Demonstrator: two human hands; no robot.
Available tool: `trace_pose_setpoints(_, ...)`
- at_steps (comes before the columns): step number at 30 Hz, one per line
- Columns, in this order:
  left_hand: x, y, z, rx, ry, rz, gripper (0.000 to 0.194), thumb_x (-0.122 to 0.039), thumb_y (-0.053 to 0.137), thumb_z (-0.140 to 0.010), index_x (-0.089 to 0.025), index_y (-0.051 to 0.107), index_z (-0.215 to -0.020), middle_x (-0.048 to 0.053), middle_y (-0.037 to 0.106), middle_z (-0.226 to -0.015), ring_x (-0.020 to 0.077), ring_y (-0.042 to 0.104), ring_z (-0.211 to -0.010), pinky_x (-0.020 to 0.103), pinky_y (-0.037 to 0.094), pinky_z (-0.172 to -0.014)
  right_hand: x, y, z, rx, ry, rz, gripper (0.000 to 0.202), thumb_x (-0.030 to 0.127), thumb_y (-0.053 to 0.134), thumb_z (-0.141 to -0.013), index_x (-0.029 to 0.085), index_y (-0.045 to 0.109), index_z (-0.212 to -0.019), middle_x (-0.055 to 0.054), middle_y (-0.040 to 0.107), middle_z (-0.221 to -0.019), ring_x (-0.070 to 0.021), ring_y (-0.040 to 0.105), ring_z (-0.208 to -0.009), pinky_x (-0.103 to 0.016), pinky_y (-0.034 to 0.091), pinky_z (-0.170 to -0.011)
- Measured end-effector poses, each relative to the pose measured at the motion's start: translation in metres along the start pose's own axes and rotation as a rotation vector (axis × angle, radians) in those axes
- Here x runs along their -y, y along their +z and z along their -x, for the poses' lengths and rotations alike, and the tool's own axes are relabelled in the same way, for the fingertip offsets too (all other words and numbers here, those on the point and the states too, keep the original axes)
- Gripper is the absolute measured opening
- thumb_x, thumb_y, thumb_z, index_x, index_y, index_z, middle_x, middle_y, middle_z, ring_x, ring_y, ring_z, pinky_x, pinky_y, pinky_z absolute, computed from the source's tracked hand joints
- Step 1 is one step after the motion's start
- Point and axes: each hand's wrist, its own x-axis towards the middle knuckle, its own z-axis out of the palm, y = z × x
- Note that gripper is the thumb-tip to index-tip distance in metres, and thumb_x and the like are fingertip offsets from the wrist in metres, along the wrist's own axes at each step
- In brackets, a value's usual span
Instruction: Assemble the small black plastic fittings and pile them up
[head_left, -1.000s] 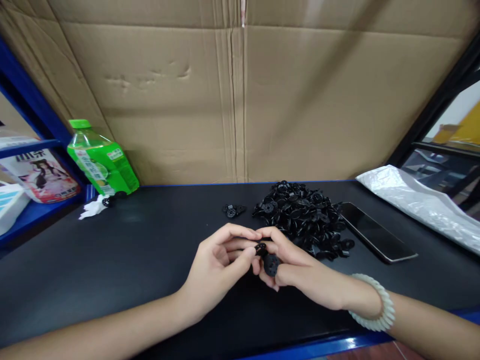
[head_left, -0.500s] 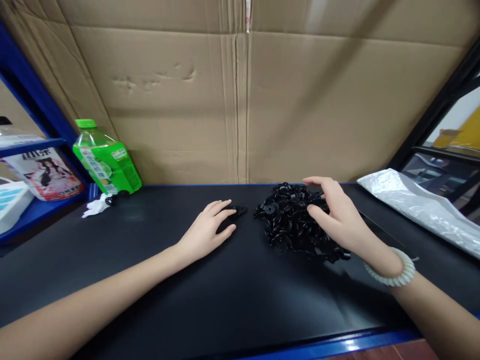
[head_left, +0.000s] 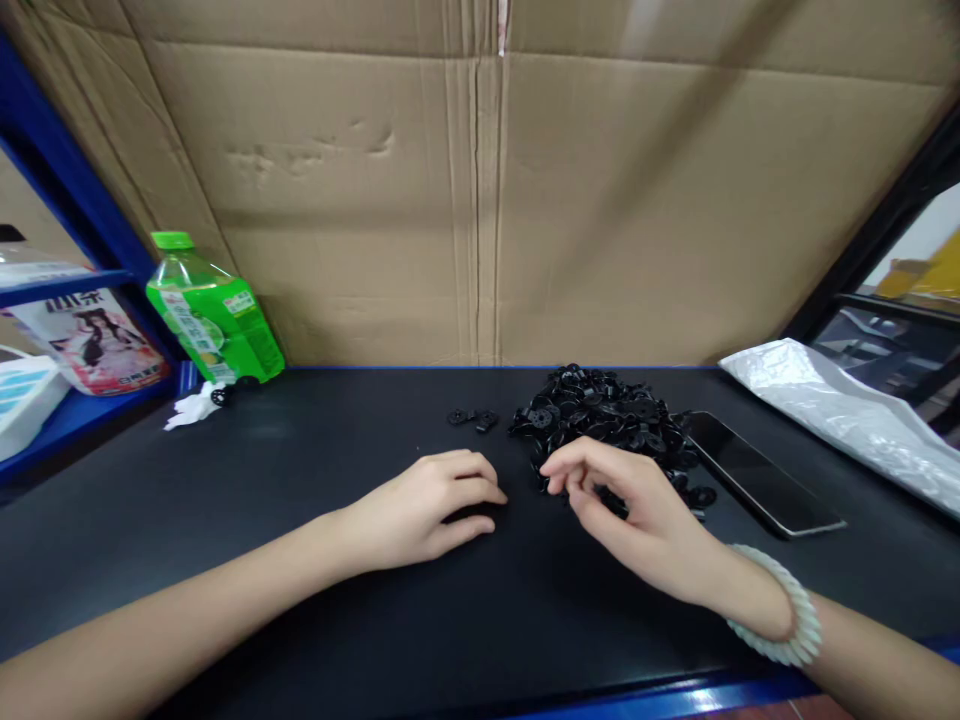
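Backdrop: creased cardboard panels (head_left: 360, 220), brown, a seam running down near the middle.
Surface: black tabletop (head_left: 225, 560) with blue edging.
Main heap: pile of small black parts (head_left: 600, 410), many with round perforated discs, right of centre toward the back.
Strays: a few loose black pieces (head_left: 486, 421) just left of the pile, apart from it.
Left hand (head_left: 427, 508): palm down, low over the tabletop, fingers loosely bent, thumb apart from them; nearest the strays, which lie beyond its fingertips.
Right hand (head_left: 637, 510): in front of the pile, partly covering it; fingers curled, thumb drawn in toward them. Cannot tell whether a part is pinched there.
Right wrist: pale coiled band (head_left: 780, 605).
Right side: dark phone (head_left: 761, 473) lying flat beside the pile; silvery plastic bag (head_left: 847, 410) beyond it.
Far left: green-labelled bottle (head_left: 217, 320), crumpled white tissue (head_left: 189, 408) near its base; printed pouch (head_left: 97, 345) on a blue shelf (head_left: 90, 412).
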Motion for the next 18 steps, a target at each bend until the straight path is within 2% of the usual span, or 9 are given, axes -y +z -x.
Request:
trace_pose_setpoints(3, -0.012, -0.006, 0.001, 0.126, 0.028, 0.055, 0.03, -0.015, 0.051, -0.091, -0.019, 0.061, -0.119, 0.008, 0.06, -0.106, 0.0186, 0.06, -0.094, 0.027, 0.049, -0.086, 0.002, 0.006, 0.0, 0.073, 0.034, -0.074, 0.031, 0.001, 0.045, -0.079, 0.019, 0.058, -0.1, 0.0, 0.061, -0.083, -0.0123, 0.055, -0.071, -0.025, 0.042, -0.064)
trace_pose_setpoints(6, -0.016, -0.007, 0.002, 0.162, 0.026, 0.083, 0.029, -0.016, 0.054, -0.091, -0.019, 0.062, -0.119, 0.008, 0.058, -0.103, 0.0179, 0.06, -0.09, 0.026, 0.05, -0.083, 0.003, 0.007, -0.001, 0.108, 0.085, -0.148, 0.028, 0.003, 0.045, -0.08, 0.019, 0.059, -0.098, -0.001, 0.061, -0.081, -0.0126, 0.056, -0.073, -0.025, 0.042, -0.063)
trace_pose_setpoints(8, -0.017, -0.003, 0.003, 0.139, 0.034, 0.11, 0.026, -0.018, 0.056, -0.09, -0.018, 0.064, -0.115, 0.008, 0.058, -0.101, 0.0172, 0.06, -0.086, 0.026, 0.05, -0.08, 0.002, 0.007, -0.001, 0.127, 0.132, -0.221, 0.026, 0.004, 0.045, -0.081, 0.019, 0.059, -0.097, -0.001, 0.06, -0.081, -0.0129, 0.056, -0.074, -0.025, 0.043, -0.063)
trace_pose_setpoints(10, -0.019, 0.001, 0.002, 0.045, 0.053, 0.162, 0.023, -0.02, 0.06, -0.088, -0.017, 0.066, -0.11, 0.008, 0.06, -0.101, 0.018, 0.06, -0.088, 0.027, 0.05, -0.082, 0.0, 0.008, -0.001, 0.134, 0.184, -0.305, 0.024, 0.006, 0.045, -0.081, 0.018, 0.058, -0.097, -0.001, 0.059, -0.081, -0.0128, 0.055, -0.074, -0.025, 0.043, -0.063)
trace_pose_setpoints(14, -0.032, 0.01, -0.001, -0.255, 0.053, 0.35, 0.025, -0.015, 0.068, -0.08, -0.016, 0.067, -0.106, 0.008, 0.067, -0.098, 0.0191, 0.062, -0.092, 0.03, 0.05, -0.085, -0.003, 0.012, -0.002, 0.177, 0.294, -0.543, 0.032, 0.005, 0.048, -0.076, 0.019, 0.05, -0.104, -0.002, 0.055, -0.089, -0.0126, 0.055, -0.075, -0.025, 0.045, -0.061)
trace_pose_setpoints(18, -0.05, 0.015, -0.005, -0.47, -0.013, 0.475, 0.026, -0.008, 0.069, -0.075, -0.012, 0.068, -0.1, 0.007, 0.07, -0.079, 0.0161, 0.064, -0.071, 0.027, 0.053, -0.072, 0.001, 0.018, -0.004, 0.446, 0.354, -0.924, 0.048, 0.005, 0.05, -0.072, 0.021, 0.044, -0.117, -0.003, 0.053, -0.102, -0.0151, 0.056, -0.091, -0.032, 0.049, -0.077)
